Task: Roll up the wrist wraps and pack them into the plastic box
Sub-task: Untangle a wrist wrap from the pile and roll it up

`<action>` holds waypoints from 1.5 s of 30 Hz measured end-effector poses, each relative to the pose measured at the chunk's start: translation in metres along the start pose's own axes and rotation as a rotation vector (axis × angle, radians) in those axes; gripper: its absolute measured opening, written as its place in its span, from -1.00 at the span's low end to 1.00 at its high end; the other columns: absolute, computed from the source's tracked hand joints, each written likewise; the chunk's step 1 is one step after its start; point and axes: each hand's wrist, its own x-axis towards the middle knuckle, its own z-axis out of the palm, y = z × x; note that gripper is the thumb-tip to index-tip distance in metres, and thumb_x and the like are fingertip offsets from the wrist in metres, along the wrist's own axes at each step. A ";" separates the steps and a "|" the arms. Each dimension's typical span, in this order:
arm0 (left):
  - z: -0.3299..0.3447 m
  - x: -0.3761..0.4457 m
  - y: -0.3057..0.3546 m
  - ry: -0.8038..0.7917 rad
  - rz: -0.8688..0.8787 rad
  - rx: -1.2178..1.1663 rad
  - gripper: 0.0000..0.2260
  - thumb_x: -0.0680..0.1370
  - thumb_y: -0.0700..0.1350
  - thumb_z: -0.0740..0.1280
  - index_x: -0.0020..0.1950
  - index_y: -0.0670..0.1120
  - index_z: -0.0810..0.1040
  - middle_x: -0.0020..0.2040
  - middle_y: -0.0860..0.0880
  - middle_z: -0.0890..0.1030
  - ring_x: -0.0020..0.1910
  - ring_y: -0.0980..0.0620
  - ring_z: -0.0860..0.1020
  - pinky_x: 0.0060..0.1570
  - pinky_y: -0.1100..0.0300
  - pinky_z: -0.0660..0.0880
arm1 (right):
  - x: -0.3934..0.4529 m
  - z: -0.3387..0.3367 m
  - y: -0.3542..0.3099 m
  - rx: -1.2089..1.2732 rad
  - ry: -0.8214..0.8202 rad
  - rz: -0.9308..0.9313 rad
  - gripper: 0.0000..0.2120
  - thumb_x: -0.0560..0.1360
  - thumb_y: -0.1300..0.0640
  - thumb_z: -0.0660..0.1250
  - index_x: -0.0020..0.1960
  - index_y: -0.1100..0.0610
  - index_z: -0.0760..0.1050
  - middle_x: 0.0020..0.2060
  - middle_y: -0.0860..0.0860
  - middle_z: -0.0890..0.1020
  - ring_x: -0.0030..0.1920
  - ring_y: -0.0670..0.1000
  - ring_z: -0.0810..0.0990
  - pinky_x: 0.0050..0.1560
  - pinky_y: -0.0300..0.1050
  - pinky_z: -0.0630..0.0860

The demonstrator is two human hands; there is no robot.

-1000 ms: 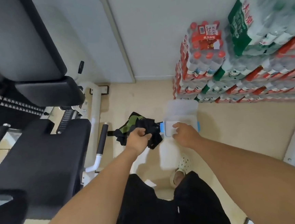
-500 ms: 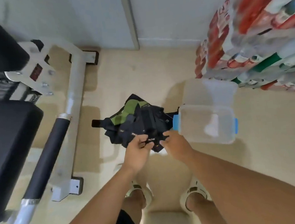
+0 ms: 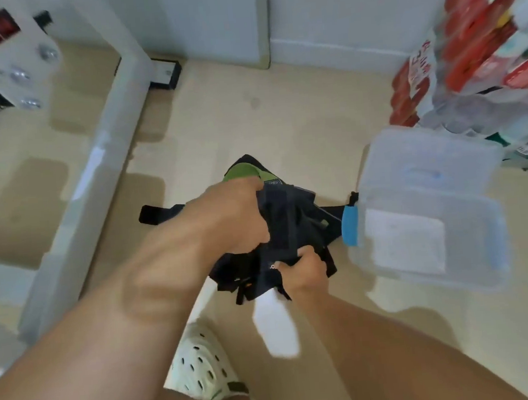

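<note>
The floor [image 3: 297, 123] is pale beige and carries every item in view. A white machine frame [image 3: 99, 156] runs diagonally across the left side. Stacked packs of bottled water [image 3: 473, 50] with red labels occupy the upper right corner, against the wall.

The plastic box [image 3: 429, 284] sits on the floor at the right, translucent, with its lid [image 3: 428, 160] hinged open toward the bottle packs. A blue latch [image 3: 350, 225] is on the box's left end, just beside the cloth.

The wrist wraps [image 3: 289, 216] form a dark, tangled bundle with a green patch at the far edge, located at centre frame, left of the box.

The left hand [image 3: 232, 215] is closed over the upper left part of the bundle, fingers curled into the fabric. The right hand [image 3: 304, 271] pinches the near lower edge of the bundle.

A white perforated clog [image 3: 203, 364] is visible below the hands.
</note>
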 end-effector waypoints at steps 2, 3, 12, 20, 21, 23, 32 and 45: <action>-0.004 -0.007 0.002 0.061 0.029 0.032 -0.46 0.50 -0.07 0.46 0.45 0.05 0.39 0.33 0.00 0.52 0.25 -0.10 0.52 0.23 0.01 0.51 | -0.004 0.000 -0.005 -0.109 0.009 -0.086 -0.62 0.53 -0.11 0.43 0.24 0.07 0.50 0.11 0.05 0.65 0.23 0.17 0.58 0.25 0.14 0.52; -0.005 -0.012 0.002 0.079 0.046 0.037 -0.43 0.51 -0.06 0.47 0.48 0.04 0.37 0.36 0.00 0.50 0.27 -0.10 0.52 0.23 0.04 0.50 | -0.007 -0.004 -0.009 -0.154 0.018 -0.131 -0.62 0.57 -0.08 0.39 0.30 0.09 0.49 0.15 0.07 0.65 0.26 0.18 0.57 0.29 0.13 0.49; 0.010 -0.098 -0.006 0.306 0.202 -0.154 -0.30 0.53 -0.11 0.48 0.60 0.02 0.24 0.50 -0.05 0.40 0.37 -0.05 0.47 0.16 0.22 0.35 | -0.101 -0.126 -0.063 0.034 0.020 -0.628 -0.75 0.61 0.11 0.35 0.25 0.07 0.39 0.06 0.05 0.67 0.08 0.14 0.63 0.16 0.06 0.55; 0.025 -0.174 -0.012 0.443 0.429 -0.526 -0.34 0.51 -0.24 0.49 0.55 0.00 0.32 0.39 0.03 0.53 0.43 0.03 0.42 0.30 0.21 0.34 | -0.226 -0.258 -0.098 -0.038 -0.166 -0.899 -0.70 0.53 0.16 0.49 0.22 0.03 0.51 0.05 -0.02 0.71 0.05 0.02 0.71 0.10 0.02 0.65; 0.023 -0.185 -0.009 0.432 0.465 -0.556 -0.32 0.50 -0.26 0.50 0.55 0.01 0.31 0.38 0.04 0.53 0.44 0.05 0.41 0.31 0.20 0.35 | -0.242 -0.269 -0.100 -0.037 -0.206 -0.890 -0.70 0.54 0.16 0.49 0.22 0.04 0.50 0.02 0.02 0.73 0.00 0.05 0.72 0.01 0.00 0.68; 0.016 -0.205 -0.002 0.387 0.528 -0.591 -0.24 0.46 -0.28 0.53 0.57 0.04 0.29 0.39 0.08 0.52 0.46 0.10 0.38 0.35 0.17 0.36 | -0.270 -0.288 -0.105 -0.056 -0.271 -0.876 -0.68 0.53 0.16 0.50 0.22 0.05 0.49 0.01 0.09 0.73 -0.05 0.09 0.74 -0.17 -0.10 0.67; 0.012 -0.182 0.005 0.045 0.575 -0.541 -0.46 0.40 -0.19 0.61 0.31 -0.05 0.50 0.01 -0.05 0.74 0.05 -0.03 0.70 0.12 0.13 0.57 | -0.267 -0.293 -0.110 -0.152 -0.270 -0.892 -0.76 0.45 0.07 0.59 0.07 0.07 0.63 -0.07 0.05 0.77 -0.08 0.03 0.74 -0.14 -0.16 0.64; 0.006 -0.096 -0.037 0.142 0.292 -0.123 -0.80 0.52 -0.03 0.50 -0.03 -0.03 0.51 -0.13 0.08 0.62 -0.18 0.15 0.58 -0.26 0.33 0.44 | -0.146 -0.235 -0.128 0.102 -0.353 -0.695 -0.70 0.40 0.25 0.61 0.05 0.14 0.59 -0.12 0.06 0.70 -0.10 0.01 0.71 -0.10 -0.16 0.64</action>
